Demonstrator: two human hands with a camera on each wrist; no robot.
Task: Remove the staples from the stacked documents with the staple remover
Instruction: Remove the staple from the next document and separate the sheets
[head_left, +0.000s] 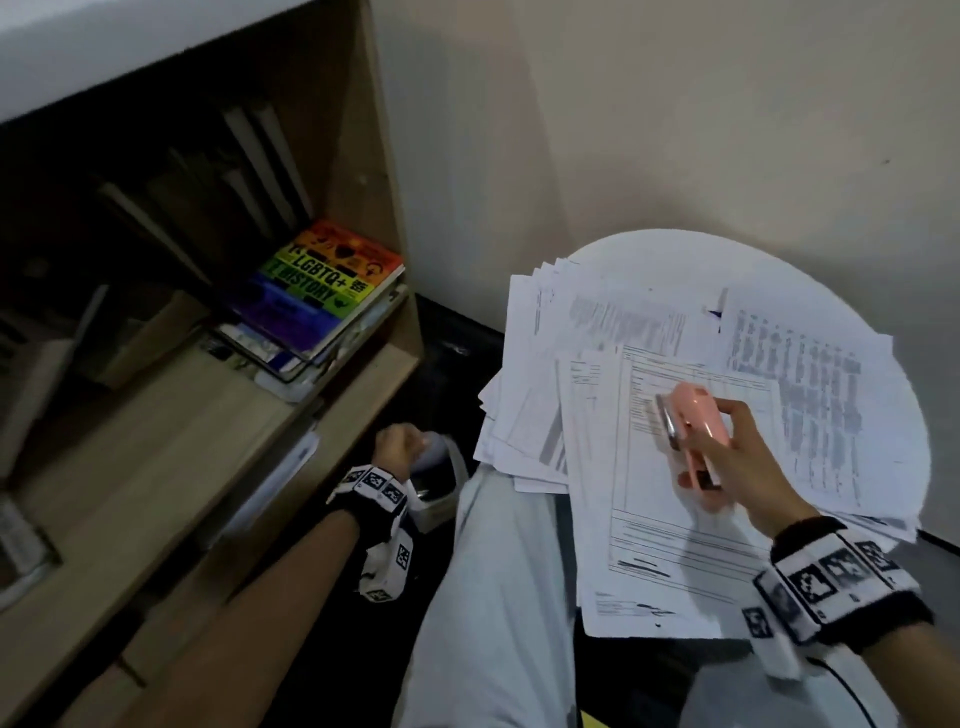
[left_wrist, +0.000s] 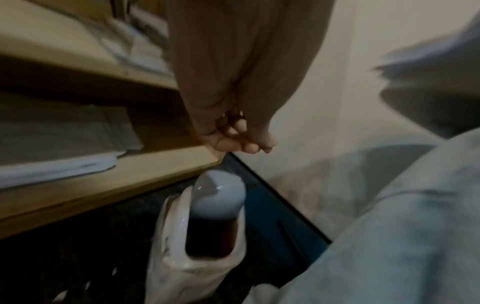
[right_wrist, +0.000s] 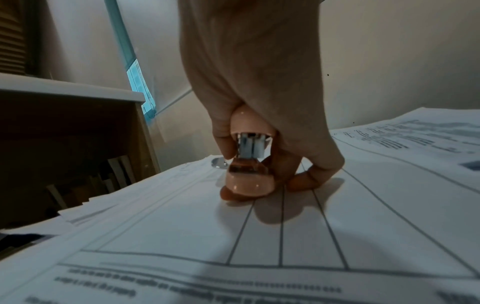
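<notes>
A spread stack of printed documents (head_left: 597, 312) covers the round white table (head_left: 675, 249). On top lies a form with ruled boxes (head_left: 665, 519) (right_wrist: 259, 236). My right hand (head_left: 727, 447) grips a pink staple remover (head_left: 698, 410) (right_wrist: 249, 183) just above that form, metal end pointing away from me. My left hand (head_left: 402, 449) (left_wrist: 241, 142) hangs low on the left, off the papers, above a bag-lined bin (left_wrist: 171, 226). Its fingertips are bunched together, and nothing shows between them. No staple can be made out on the sheets.
A wooden bookshelf (head_left: 260, 415) stands at the left, with a rainbow-covered book (head_left: 322, 291) lying flat on it. A white-capped dark bottle (left_wrist: 221, 197) stands in the bin. My leg in light trousers (head_left: 493, 597) lies between bin and table. A wall runs behind.
</notes>
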